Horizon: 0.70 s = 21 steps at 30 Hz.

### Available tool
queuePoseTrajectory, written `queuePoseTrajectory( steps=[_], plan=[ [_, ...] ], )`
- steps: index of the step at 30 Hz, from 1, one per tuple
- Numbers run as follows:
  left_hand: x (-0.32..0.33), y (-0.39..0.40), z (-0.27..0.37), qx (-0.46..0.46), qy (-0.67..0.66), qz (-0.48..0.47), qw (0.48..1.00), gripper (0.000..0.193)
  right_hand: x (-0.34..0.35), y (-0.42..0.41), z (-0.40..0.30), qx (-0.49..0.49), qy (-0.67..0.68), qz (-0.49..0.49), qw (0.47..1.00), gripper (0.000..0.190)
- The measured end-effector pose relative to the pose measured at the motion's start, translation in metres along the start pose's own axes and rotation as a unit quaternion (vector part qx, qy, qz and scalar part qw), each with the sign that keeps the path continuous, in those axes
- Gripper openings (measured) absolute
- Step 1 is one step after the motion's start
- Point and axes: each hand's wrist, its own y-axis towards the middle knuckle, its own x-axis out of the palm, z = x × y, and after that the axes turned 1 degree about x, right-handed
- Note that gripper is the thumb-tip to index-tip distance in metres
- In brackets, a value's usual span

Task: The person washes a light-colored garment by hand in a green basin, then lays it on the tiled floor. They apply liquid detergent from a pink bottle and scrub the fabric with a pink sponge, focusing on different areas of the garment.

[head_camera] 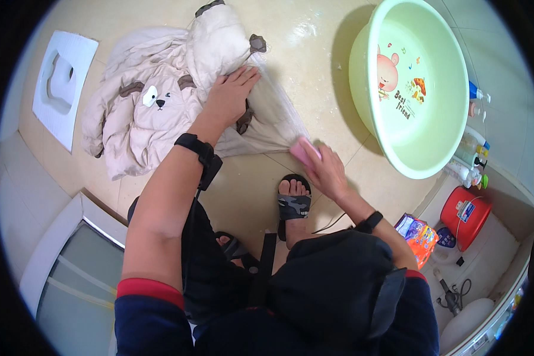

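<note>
A pale beige padded jacket is spread over the tiled floor, with an animal face and dark brown ear-like flaps on it. My left hand lies flat on the jacket, pressing its cloth near the edge. In my right hand is a pink block; whether it is a brush or a soap bar I cannot tell. The block touches the pointed corner of the jacket's stretched, lighter edge. Part of the cloth beneath my left hand is hidden.
A large light green plastic basin stands to the right. Beyond it are several bottles, a red bucket and an orange packet. A white squat-toilet-shaped panel is at the left. My sandalled foot is below the jacket. Wet patches mark the floor.
</note>
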Motion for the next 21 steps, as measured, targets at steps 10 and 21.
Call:
queuePoseTrajectory(
  steps=[10, 21],
  plan=[
    [0.017, -0.014, -0.011, -0.02, -0.04, 0.063, 0.997, 0.08, 0.026, 0.036, 0.007, -0.012, -0.073, -0.043, 0.996, 0.079],
    [-0.007, -0.062, -0.009, -0.038, -0.053, 0.071, 0.995, 0.059, 0.048, 0.133, -0.008, -0.127, -0.004, 0.066, 0.99, 0.071]
  ],
)
